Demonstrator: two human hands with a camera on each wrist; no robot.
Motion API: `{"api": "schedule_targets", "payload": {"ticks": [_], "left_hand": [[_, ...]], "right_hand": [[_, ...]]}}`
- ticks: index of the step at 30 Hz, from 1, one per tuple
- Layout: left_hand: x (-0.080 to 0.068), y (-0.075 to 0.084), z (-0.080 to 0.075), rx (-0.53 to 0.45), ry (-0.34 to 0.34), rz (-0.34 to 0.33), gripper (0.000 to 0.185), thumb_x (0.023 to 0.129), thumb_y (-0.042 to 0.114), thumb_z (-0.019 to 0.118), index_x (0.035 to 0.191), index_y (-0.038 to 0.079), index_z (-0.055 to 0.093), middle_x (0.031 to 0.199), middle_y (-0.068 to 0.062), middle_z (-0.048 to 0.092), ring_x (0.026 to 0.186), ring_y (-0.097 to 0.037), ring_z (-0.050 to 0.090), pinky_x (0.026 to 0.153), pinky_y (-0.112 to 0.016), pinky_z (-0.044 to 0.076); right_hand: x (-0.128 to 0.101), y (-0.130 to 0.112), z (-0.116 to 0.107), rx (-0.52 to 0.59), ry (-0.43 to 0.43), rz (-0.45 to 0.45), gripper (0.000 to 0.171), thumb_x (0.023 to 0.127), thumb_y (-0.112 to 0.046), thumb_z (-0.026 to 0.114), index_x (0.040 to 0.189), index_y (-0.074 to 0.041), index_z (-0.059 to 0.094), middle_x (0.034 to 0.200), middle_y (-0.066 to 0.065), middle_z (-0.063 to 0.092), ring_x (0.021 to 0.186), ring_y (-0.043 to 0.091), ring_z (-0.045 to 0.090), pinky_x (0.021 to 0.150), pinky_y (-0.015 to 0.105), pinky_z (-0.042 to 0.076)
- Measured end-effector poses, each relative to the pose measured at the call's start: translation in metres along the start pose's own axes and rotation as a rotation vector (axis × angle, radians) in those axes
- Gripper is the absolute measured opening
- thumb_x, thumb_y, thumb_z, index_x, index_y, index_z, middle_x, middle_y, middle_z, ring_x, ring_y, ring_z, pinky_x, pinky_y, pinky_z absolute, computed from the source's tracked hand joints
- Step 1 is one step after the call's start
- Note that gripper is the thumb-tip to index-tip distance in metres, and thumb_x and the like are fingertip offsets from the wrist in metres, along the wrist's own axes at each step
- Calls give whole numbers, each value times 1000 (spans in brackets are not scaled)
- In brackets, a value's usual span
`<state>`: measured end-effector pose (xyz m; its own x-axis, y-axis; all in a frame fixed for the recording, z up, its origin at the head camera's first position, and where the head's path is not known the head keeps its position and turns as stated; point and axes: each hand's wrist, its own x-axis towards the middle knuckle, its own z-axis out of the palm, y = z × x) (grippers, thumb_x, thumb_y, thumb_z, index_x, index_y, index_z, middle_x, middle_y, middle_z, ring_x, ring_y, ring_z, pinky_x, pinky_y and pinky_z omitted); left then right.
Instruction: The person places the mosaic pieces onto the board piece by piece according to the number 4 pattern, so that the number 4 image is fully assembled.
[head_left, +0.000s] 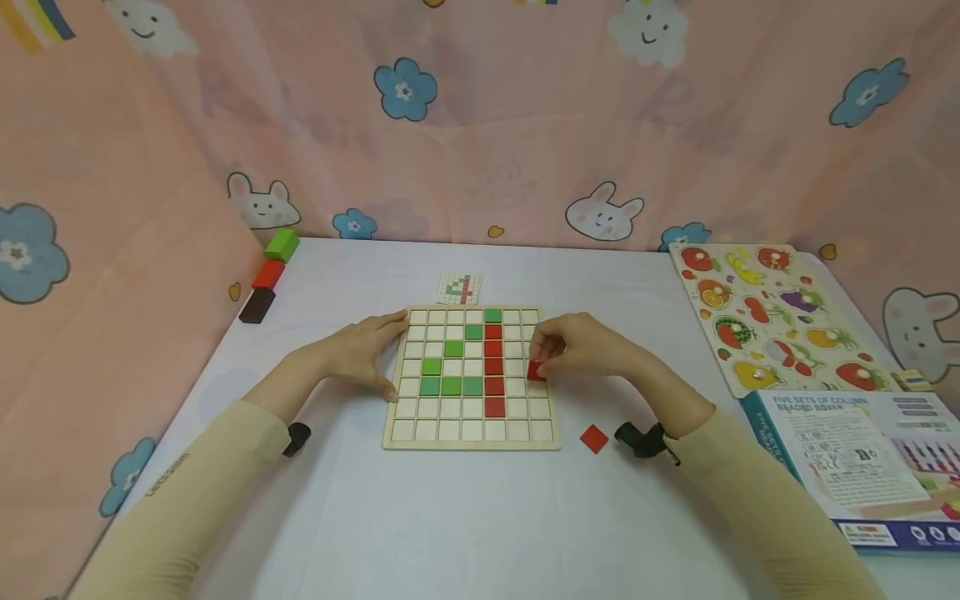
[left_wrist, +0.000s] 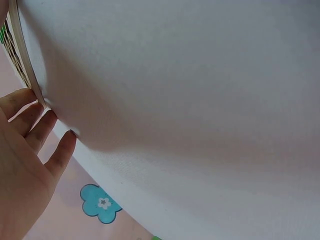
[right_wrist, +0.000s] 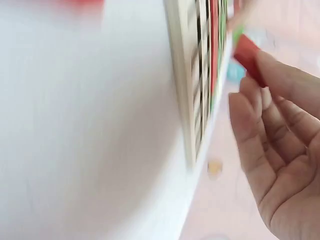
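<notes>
A wooden grid board point(head_left: 471, 440) lies on the white table, with several green tiles point(head_left: 453, 348) and a column of red tiles point(head_left: 493, 366) in its squares. My left hand point(head_left: 360, 352) rests at the board's left edge, thumb and fingers spread along it; in the left wrist view the fingertips point(left_wrist: 50, 116) are at the rim. Between thumb and fingers, my right hand point(head_left: 585, 346) pinches a red square tile point(right_wrist: 248, 57) over the board's right side. Another red tile point(head_left: 594, 439) lies on the table right of the board.
A small pattern card point(head_left: 460, 288) lies behind the board. Green, red and black blocks point(head_left: 268, 275) line the left table edge. On the right are a fruit picture board point(head_left: 780, 321) and a printed box point(head_left: 855, 450). A patterned pink cloth point(head_left: 480, 142) hangs behind the table.
</notes>
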<state>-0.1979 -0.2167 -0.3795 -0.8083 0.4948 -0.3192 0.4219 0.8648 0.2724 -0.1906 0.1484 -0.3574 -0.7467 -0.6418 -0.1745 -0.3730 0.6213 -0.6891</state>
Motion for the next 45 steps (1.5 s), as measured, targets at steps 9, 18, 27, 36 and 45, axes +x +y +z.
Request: {"api": "schedule_targets", "payload": {"ticks": [9,18,27,36,45], "left_hand": [[-1,0,0,-6,-4,-2,121,66,56,85,157,7,23,169,-9,11,153,-41,20,117,-67,26],[-3,1,-1,-6,-1,-3,121,65,55,86,157,6,23,169,-10,11,153,-42,20,117,-68,26],[-2,1,-1,-9,3,-1,121,66,55,86,157,6,23,169,-10,12,152,-43,21,116,-70,26],[-4,1,-1,-7,4,-2,121,66,56,85,157,6,23,168,-12,12,152,-43,21,115,-71,26],[-3,1,0,-12,3,-7,122,66,56,85,158,7,22,169,-10,11,152,-43,21,116,-70,26]], "right_hand": [[8,-30,47,24,-114,-99,7,84,-9,76,88,-14,73,81,-4,71,73,5,62,69,18,55],[8,-32,56,-57,-123,-126,15,79,-16,83,72,-20,71,66,-10,64,63,5,54,57,18,48],[-7,-13,11,-108,-324,-48,13,78,-9,79,81,-17,69,71,-7,62,64,8,51,58,20,43],[-26,8,-6,-229,-440,156,35,66,-15,90,74,-15,56,67,-5,49,69,13,49,62,25,38],[-19,24,-4,-296,-263,184,30,72,-18,87,86,-16,61,76,-1,56,74,15,52,66,27,44]]}}
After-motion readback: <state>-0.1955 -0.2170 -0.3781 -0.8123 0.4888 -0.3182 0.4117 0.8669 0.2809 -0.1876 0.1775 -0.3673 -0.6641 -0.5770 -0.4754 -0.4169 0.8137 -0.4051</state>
